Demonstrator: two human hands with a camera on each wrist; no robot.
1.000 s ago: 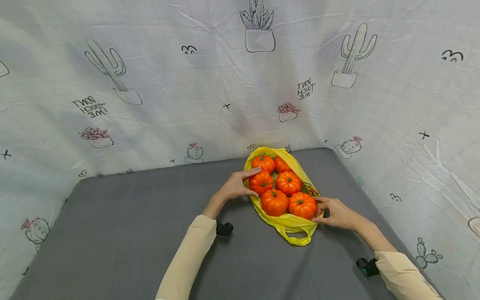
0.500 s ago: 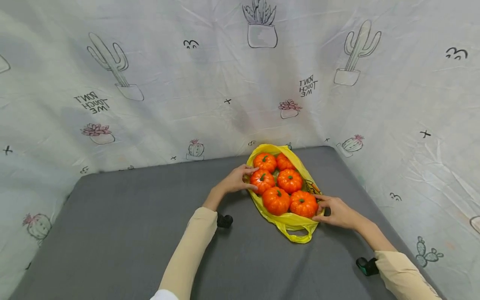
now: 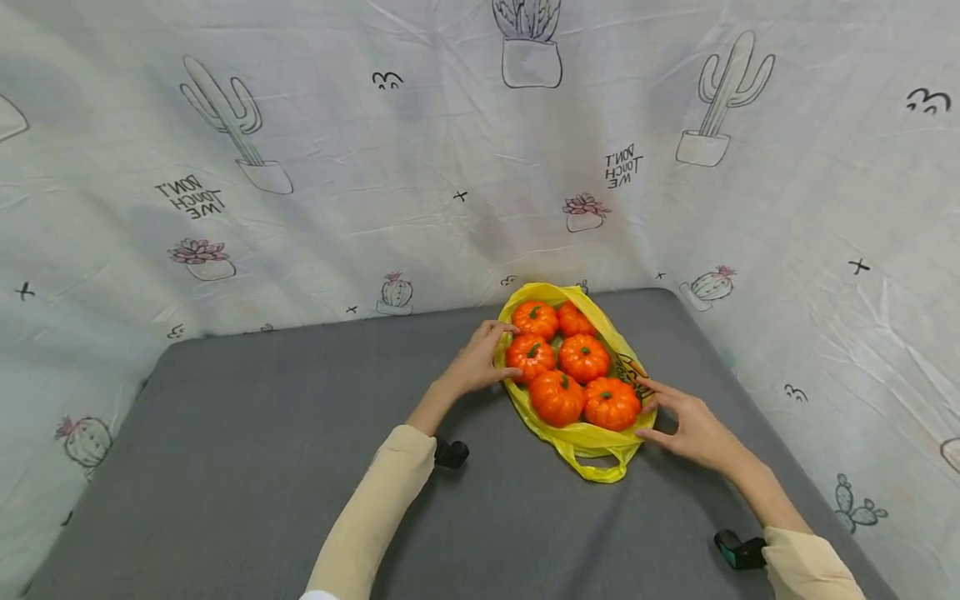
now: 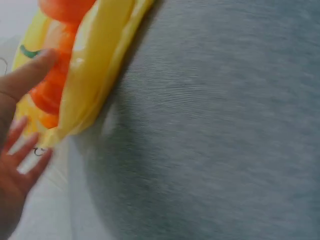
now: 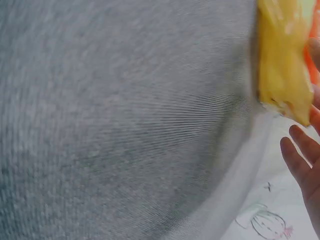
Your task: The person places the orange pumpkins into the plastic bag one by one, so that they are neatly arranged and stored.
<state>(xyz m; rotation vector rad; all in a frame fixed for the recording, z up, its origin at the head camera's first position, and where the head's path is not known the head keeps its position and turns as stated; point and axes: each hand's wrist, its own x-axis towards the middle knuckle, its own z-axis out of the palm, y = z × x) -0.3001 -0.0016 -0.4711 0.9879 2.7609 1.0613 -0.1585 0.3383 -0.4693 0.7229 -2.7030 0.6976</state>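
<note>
A yellow plastic bag (image 3: 592, 435) lies on its side on the grey table, its mouth spread wide. Several small orange pumpkins (image 3: 556, 398) with green stems sit inside it. My left hand (image 3: 474, 363) is at the bag's left edge, thumb and fingers apart, the thumb tip overlapping the left middle pumpkin (image 3: 530, 358). In the left wrist view its fingers are spread beside the yellow plastic (image 4: 95, 65). At the opposite edge, my right hand (image 3: 693, 427) has its fingertips by the bag's rim and its thumb apart from them. The right wrist view shows those fingers loosely extended past the bag (image 5: 285, 60).
The grey table (image 3: 262, 450) stretches to the left and front. A pale curtain (image 3: 337, 167) printed with cacti hangs behind and on both sides, close to the bag. Black wrist devices (image 3: 741, 551) sit under both forearms.
The right hand has loosened from the bag's right edge, its thumb and fingers now wider apart. The left hand stays beside the left pumpkin, its fingers shifting slightly. The bag stays in place.
</note>
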